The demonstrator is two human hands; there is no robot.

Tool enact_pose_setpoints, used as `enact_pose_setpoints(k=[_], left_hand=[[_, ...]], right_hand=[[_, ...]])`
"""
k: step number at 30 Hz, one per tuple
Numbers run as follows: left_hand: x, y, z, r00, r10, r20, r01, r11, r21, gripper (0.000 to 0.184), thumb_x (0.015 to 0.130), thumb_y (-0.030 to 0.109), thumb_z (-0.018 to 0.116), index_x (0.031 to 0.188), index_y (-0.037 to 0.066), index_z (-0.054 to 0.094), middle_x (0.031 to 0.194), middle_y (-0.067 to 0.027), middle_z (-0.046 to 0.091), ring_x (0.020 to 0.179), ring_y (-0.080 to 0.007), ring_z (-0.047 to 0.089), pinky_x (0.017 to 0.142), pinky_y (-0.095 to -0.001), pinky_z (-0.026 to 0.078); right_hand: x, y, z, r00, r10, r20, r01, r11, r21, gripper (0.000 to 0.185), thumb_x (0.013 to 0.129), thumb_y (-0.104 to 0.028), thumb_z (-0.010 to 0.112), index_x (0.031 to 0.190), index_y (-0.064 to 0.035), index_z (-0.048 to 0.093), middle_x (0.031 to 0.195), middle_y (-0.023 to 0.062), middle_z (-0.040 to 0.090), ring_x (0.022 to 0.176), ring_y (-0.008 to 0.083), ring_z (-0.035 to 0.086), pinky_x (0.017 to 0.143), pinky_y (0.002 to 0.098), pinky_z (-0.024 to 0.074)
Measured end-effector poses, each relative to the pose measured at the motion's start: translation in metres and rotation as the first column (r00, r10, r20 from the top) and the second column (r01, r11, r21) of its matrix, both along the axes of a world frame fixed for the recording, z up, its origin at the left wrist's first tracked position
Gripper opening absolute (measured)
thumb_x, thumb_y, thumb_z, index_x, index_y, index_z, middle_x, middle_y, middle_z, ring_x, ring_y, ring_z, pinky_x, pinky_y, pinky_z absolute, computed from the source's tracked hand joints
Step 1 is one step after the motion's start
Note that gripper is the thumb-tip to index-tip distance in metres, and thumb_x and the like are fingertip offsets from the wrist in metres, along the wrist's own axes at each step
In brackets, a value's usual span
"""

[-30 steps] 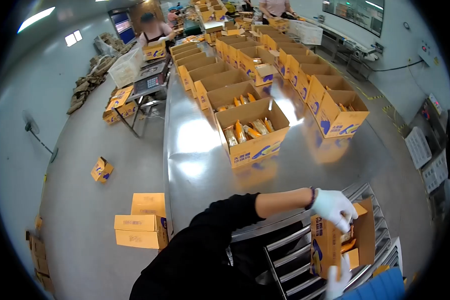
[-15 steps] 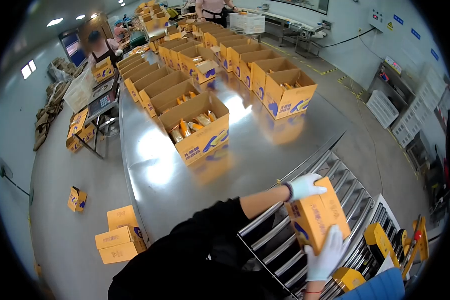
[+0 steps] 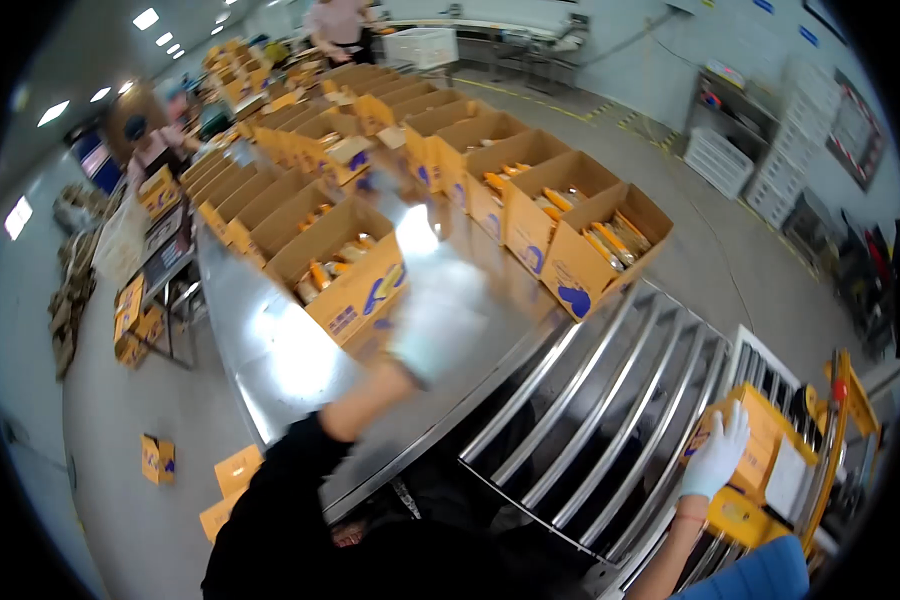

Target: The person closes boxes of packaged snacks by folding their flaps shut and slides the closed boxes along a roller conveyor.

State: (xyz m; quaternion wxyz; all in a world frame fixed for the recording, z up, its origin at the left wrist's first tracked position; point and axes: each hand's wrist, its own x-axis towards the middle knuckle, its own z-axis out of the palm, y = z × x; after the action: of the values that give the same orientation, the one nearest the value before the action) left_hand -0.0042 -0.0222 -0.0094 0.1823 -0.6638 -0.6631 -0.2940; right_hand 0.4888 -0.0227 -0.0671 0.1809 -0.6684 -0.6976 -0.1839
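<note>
White-gloved right hand [image 3: 718,458], grip loosely spread, fingers outstretched, rests against an orange-yellow cardboard carton [image 3: 762,443] at near right; white-gloved left hand [image 3: 440,318], over the shiny steel worktop [image 3: 278,372], is too blurred to tell its grip.

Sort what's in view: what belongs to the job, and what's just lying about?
Part of the job, apparently:
right hand
carton beneath it
left hand, motion-blurred
roller conveyor
open cartons of packets

Apparently just lying about:
small carton on the floor
white crates at right
brown heap at far left
</note>
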Motion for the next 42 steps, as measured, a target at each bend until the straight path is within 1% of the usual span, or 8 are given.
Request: enact_pose_setpoints(k=[4, 15, 20, 28, 30, 37, 38, 42], left_hand=[[-0.165, -0.066, -0.012, 0.824, 0.548, -0.145, -0.564, 0.765, -0.311, 0.033, 0.092, 0.031, 0.066, 0.108, 0.002, 0.061, 0.097, -0.0227, 0.071, 0.094, -0.0422, 0.069, 0.085, -0.0533, 0.053], [-0.059, -0.043, 0.035, 0.906, -0.180, 0.384, 0.290, 0.923, -0.252, 0.044, 0.099, 0.033, 0.065, 0.125, -0.002, 0.065, 0.122, -0.0192, 0.069, 0.110, -0.0342, 0.067, 0.098, -0.0401, 0.052], [-0.014, -0.041, 0.044, 0.865, -0.193, 0.464, 0.462, 0.669, -0.582, 0.039, 0.100, 0.034, 0.060, 0.118, 0.001, 0.069, 0.123, -0.0147, 0.070, 0.112, -0.0343, 0.065, 0.097, -0.0395, 0.051], [-0.024, -0.011, -0.059, 0.946, -0.141, 0.293, 0.142, 0.990, 0.018, 0.036, 0.093, 0.025, 0.073, 0.118, 0.001, 0.063, 0.111, -0.0162, 0.065, 0.105, -0.0315, 0.062, 0.097, -0.0422, 0.049], [-0.045, -0.017, -0.088, 0.274, 0.091, 0.957, 0.411, 0.889, -0.202, 0.045, 0.096, 0.021, 0.072, 0.131, -0.003, 0.059, 0.123, -0.0133, 0.066, 0.115, -0.0227, 0.062, 0.101, -0.0360, 0.049], [0.093, 0.028, -0.065, -0.070, 0.093, 0.993, 0.768, 0.640, -0.006, 0.055, 0.093, 0.021, 0.075, 0.137, -0.005, 0.055, 0.129, -0.0152, 0.065, 0.120, -0.0246, 0.062, 0.102, -0.0375, 0.050], [0.205, 0.024, -0.050, 0.622, -0.269, 0.735, 0.437, 0.899, -0.041, 0.048, 0.094, 0.018, 0.074, 0.133, -0.004, 0.056, 0.127, -0.0171, 0.061, 0.118, -0.0244, 0.062, 0.097, -0.0362, 0.054], [0.342, 0.031, -0.075, 0.459, -0.410, 0.788, 0.579, 0.811, 0.084, 0.065, 0.090, 0.027, 0.075, 0.140, -0.005, 0.048, 0.132, -0.0252, 0.051, 0.119, -0.0408, 0.055, 0.110, -0.0485, 0.043]], right_hand=[[-0.015, -0.014, 0.002, 0.954, 0.144, -0.264, -0.154, 0.988, -0.018, 0.028, 0.085, 0.002, 0.057, 0.106, -0.0066, 0.073, 0.112, 0.0129, 0.073, 0.117, 0.0339, 0.063, 0.115, 0.0465, 0.0395], [-0.220, -0.058, 0.058, 0.618, 0.719, -0.320, -0.780, 0.610, -0.137, 0.087, 0.072, -0.042, 0.085, 0.145, -0.0071, 0.053, 0.151, 0.0125, 0.051, 0.145, 0.0331, 0.040, 0.122, 0.0572, 0.0257], [-0.216, -0.018, 0.031, 0.223, 0.612, -0.759, -0.956, 0.290, -0.048, 0.035, 0.091, -0.028, 0.075, 0.122, -0.0116, 0.073, 0.124, 0.0064, 0.072, 0.119, 0.0250, 0.066, 0.121, 0.0480, 0.0363], [-0.251, 0.000, 0.078, 0.792, 0.569, -0.221, -0.602, 0.787, -0.130, 0.092, 0.078, -0.049, 0.080, 0.147, 0.0011, 0.046, 0.141, 0.0178, 0.050, 0.134, 0.0357, 0.046, 0.123, 0.0508, 0.0274], [-0.244, -0.036, 0.066, 0.703, 0.635, -0.320, -0.711, 0.640, -0.293, 0.094, 0.078, -0.051, 0.080, 0.148, 0.0013, 0.045, 0.142, 0.0169, 0.050, 0.135, 0.0353, 0.044, 0.123, 0.0498, 0.0278], [-0.098, -0.052, 0.070, 0.942, 0.280, -0.184, -0.323, 0.904, -0.279, 0.105, 0.057, -0.038, 0.095, 0.143, -0.0013, 0.048, 0.143, 0.0172, 0.053, 0.138, 0.0346, 0.046, 0.124, 0.0563, 0.0211], [-0.068, -0.051, 0.069, 0.987, 0.124, -0.101, -0.147, 0.954, -0.262, 0.109, 0.055, -0.035, 0.096, 0.145, -0.0007, 0.046, 0.147, 0.0184, 0.052, 0.142, 0.0358, 0.044, 0.124, 0.0564, 0.0202], [-0.012, -0.033, 0.043, 0.993, -0.003, -0.120, -0.022, 0.977, -0.210, 0.121, 0.054, -0.040, 0.096, 0.152, 0.0023, 0.039, 0.159, 0.0182, 0.041, 0.150, 0.0376, 0.032, 0.126, 0.0546, 0.0198]])
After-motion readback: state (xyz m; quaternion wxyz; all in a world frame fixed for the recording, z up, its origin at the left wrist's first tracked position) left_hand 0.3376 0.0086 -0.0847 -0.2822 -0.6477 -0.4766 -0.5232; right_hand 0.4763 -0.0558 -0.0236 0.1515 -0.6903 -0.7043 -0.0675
